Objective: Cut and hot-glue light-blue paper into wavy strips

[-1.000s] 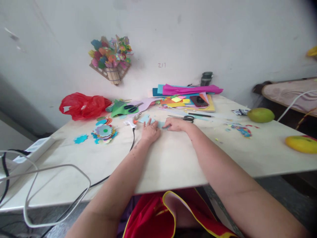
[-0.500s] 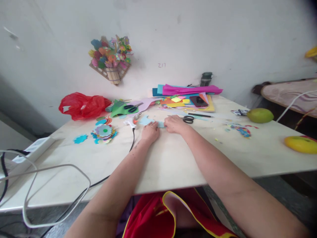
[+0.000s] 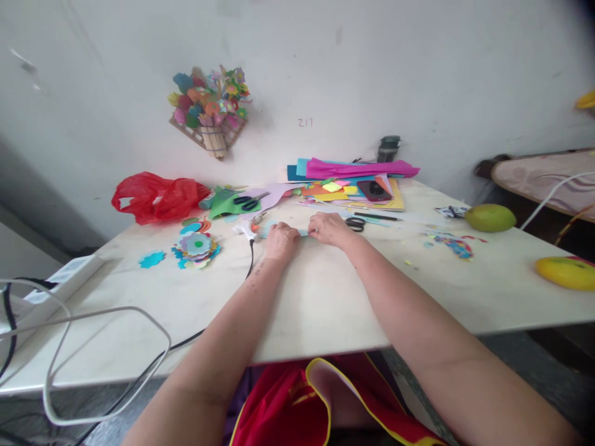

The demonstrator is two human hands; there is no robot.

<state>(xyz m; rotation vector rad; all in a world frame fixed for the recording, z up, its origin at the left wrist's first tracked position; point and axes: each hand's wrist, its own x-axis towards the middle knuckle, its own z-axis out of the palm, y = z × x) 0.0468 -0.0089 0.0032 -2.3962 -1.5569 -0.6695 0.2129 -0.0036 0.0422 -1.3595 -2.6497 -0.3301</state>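
Note:
A light blue piece of paper [image 3: 304, 233] lies low over the table between my hands, mostly hidden by them. My left hand [image 3: 281, 241] has its fingers closed on the paper's left part. At the right end, my right hand [image 3: 328, 229] pinches the same piece. Just left of my left hand lies a white glue gun [image 3: 245, 231] with an orange tip part and a black cord. Black-handled scissors [image 3: 356, 224] rest beside my right hand.
Stacked paper flowers [image 3: 195, 246] and a blue cutout [image 3: 152, 259] lie left. Behind are a red plastic bag [image 3: 155, 198], more scissors [image 3: 251, 201], coloured sheets [image 3: 362, 169] and a phone [image 3: 374, 190]. Mangoes [image 3: 490, 218] sit right; a power strip [image 3: 65, 279] and cables occupy the left edge.
The light blue paper, which showed widely around my left fingers, now shows only as a narrow strip. My left fingers have drawn up and curled more; my right hand has shifted slightly.

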